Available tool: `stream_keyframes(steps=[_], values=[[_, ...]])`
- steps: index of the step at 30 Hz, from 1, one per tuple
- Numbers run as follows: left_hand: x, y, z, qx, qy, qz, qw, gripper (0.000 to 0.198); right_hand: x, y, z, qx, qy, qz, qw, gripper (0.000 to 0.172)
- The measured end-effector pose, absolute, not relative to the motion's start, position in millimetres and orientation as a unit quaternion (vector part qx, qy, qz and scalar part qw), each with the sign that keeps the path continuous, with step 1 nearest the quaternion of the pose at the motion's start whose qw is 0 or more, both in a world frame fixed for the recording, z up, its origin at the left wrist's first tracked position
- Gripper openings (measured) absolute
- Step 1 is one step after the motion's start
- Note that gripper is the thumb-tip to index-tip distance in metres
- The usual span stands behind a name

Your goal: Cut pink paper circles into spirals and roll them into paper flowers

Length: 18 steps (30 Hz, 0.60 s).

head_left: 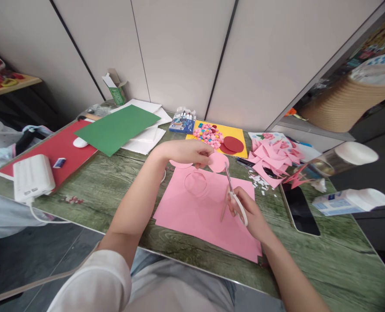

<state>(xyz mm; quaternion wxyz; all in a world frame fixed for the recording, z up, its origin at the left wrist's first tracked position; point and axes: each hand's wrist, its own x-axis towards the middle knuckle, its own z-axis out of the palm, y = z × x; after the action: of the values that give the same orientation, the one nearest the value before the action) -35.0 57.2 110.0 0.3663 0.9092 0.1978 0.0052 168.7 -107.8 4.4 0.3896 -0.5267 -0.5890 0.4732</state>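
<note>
Trimming, apparently: the left hand is pinching a pink disc above the pink sheet lying by the tabletop's near edge; the right hand is gripping scissors at the disc's rim. Cutting on is probably calling for turning the disc.

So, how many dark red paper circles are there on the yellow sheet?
2: the upper circle and the lower circle, partly covered by it, both on the yellow sheet. More could be hidden beneath.
</note>
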Motion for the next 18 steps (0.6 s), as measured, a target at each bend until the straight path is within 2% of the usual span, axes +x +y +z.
stream_keyframes(steps=[5,18], values=[[-33.3,55.1,110.3,0.898,0.187,-0.003,0.399,0.012,167.9,-107.4,4.1,-0.527,-0.587,0.473,0.393,0.020],[-28.8,50.9,108.3,0.908,0.187,-0.031,0.374,0.020,168.2,-108.3,5.4,-0.526,-0.591,0.469,0.392,0.020]])
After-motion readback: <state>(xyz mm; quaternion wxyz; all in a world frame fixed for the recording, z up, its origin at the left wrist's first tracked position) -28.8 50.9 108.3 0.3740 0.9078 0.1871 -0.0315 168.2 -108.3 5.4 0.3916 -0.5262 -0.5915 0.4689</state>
